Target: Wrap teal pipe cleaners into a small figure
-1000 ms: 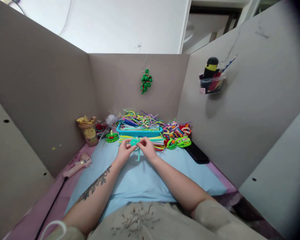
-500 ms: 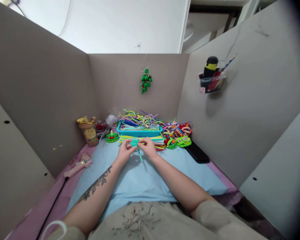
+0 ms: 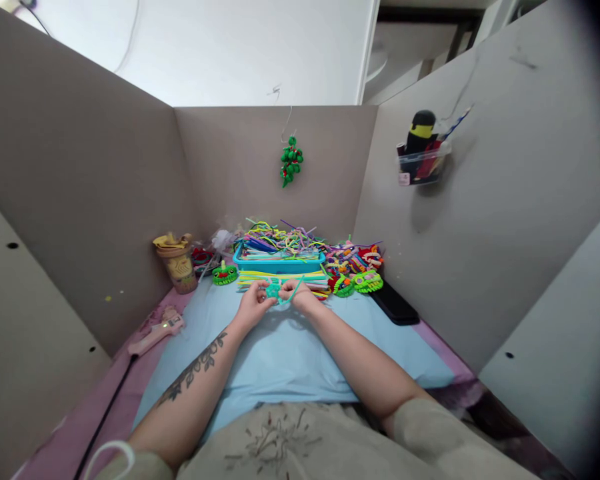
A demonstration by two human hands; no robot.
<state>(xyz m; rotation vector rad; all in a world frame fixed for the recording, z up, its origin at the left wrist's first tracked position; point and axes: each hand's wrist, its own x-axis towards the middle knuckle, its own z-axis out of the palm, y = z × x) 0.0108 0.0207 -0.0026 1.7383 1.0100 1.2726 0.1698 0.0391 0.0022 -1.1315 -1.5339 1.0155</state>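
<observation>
Left hand pinches the edge of a small turquoise piece between thumb and fingers, while the right hand grips its other side (a turquoise tail curves across those fingers). The piece is above the pale blue sheet, just nearer than the coloured strips and the blue tray.

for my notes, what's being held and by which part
A small, rounded, fuzzy-looking turquoise piece: the left hand pinches its left edge; the right hand is at its right edge. Whether it also grips the thin turquoise strand cannot be told.
</observation>
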